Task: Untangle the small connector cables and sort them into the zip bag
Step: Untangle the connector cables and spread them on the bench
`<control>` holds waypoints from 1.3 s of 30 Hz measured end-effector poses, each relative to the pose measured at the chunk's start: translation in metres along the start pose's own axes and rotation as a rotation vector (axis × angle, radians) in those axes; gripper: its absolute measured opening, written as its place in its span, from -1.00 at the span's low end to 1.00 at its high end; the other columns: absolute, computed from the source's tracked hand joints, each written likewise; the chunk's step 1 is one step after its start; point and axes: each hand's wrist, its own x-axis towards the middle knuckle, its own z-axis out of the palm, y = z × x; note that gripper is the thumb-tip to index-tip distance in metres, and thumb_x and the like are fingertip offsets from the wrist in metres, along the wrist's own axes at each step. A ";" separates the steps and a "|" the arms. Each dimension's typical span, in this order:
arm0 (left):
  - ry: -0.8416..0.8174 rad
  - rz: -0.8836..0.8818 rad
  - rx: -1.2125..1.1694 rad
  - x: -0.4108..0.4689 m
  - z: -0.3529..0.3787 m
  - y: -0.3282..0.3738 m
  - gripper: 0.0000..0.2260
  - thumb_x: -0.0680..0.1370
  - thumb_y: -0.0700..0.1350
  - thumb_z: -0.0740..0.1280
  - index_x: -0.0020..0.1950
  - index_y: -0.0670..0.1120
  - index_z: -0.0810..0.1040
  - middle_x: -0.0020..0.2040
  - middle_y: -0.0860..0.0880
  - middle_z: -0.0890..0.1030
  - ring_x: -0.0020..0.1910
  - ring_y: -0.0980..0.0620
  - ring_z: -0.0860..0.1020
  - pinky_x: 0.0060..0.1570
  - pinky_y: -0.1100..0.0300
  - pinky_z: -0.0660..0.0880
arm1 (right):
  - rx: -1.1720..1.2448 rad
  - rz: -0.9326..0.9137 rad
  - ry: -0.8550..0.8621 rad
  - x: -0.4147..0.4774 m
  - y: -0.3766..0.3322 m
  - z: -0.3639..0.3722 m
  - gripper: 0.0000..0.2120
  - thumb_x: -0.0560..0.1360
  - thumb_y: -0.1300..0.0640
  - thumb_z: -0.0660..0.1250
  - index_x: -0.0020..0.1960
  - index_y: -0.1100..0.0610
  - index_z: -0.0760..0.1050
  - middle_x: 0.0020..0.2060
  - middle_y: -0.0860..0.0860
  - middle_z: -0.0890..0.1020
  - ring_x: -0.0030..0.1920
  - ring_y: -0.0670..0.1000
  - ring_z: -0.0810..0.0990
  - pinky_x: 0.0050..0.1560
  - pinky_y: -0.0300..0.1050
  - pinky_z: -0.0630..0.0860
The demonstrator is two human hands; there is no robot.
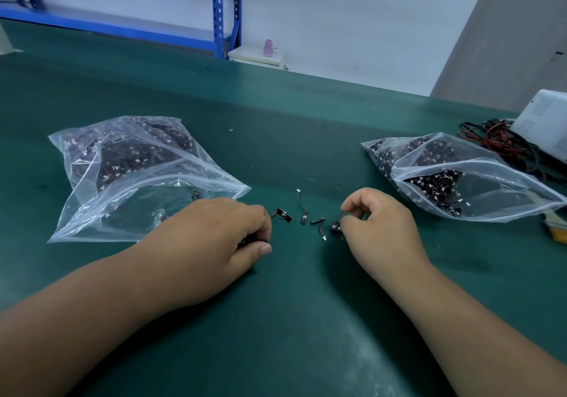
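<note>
Patience is what this step wants, in my judgement. The right hand pinches thumb and forefinger on a thin black wire rising from a small clump of connector cables, which sits on the green mat just beside that hand. It would be better to lift gently so the loops fall open, then draw one plug end out along its own wire. A hard tug would likely tighten the knot or strain the tiny white plugs. The left hand lies knuckles-up with its fingers curled down to the mat. Something dark shows beneath the fingertips, but I cannot tell whether they grip a cable. That hand could usefully pin the clump while the right one pulls.

Counted, there are two hands and two clear zip bags, both part-filled with dark cables. The left zip bag lies just beyond the left hand, and the right zip bag lies mouth open near the right hand. Three loose cables lie singly between the hands, and there is one clump. Which bag takes the sorted cables is not evident.
</note>
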 end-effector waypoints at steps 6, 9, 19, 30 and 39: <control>0.001 0.005 -0.002 0.000 0.001 0.000 -0.87 0.52 0.18 0.20 -0.07 0.16 0.43 -0.21 0.25 0.48 -0.04 0.24 0.42 -0.15 0.40 0.34 | -0.208 -0.010 -0.113 -0.002 -0.001 0.001 -0.85 0.46 0.05 0.42 -0.12 -0.12 0.45 -0.21 -0.16 0.54 -0.15 -0.10 0.51 0.10 0.06 0.48; -0.023 0.024 0.015 0.000 0.003 0.000 -0.89 0.54 0.15 0.24 -0.06 0.15 0.43 -0.20 0.24 0.48 -0.07 0.26 0.42 -0.14 0.42 0.31 | -0.209 -0.020 -0.117 -0.001 -0.001 0.000 -0.87 0.47 0.03 0.44 -0.11 -0.15 0.50 -0.17 -0.17 0.52 -0.13 -0.10 0.51 0.13 0.07 0.48; -0.026 0.018 0.016 0.001 0.003 -0.001 -0.90 0.54 0.14 0.24 -0.08 0.14 0.44 -0.21 0.25 0.48 -0.09 0.26 0.43 -0.12 0.41 0.29 | -0.250 -0.062 -0.091 -0.006 -0.006 -0.001 -0.74 0.48 0.23 0.31 0.05 -0.05 0.63 -0.05 -0.10 0.55 -0.01 0.03 0.56 0.16 0.07 0.49; -0.040 0.003 0.008 0.001 0.003 -0.001 -0.88 0.54 0.16 0.23 -0.07 0.15 0.42 -0.20 0.25 0.48 -0.06 0.26 0.42 -0.15 0.42 0.30 | -0.233 -0.081 -0.067 -0.007 -0.005 -0.002 -0.69 0.45 0.28 0.28 0.08 -0.03 0.60 -0.02 -0.09 0.53 -0.01 0.04 0.54 0.19 0.07 0.44; -0.012 0.018 -0.045 0.002 0.003 -0.001 -0.89 0.50 0.11 0.31 -0.09 0.14 0.41 -0.20 0.23 0.50 -0.11 0.22 0.45 -0.16 0.38 0.34 | -0.278 -0.669 -0.040 -0.046 -0.034 0.008 -0.82 0.50 -0.08 0.30 -0.16 -0.02 0.59 -0.21 -0.11 0.55 -0.14 0.04 0.50 -0.03 0.08 0.33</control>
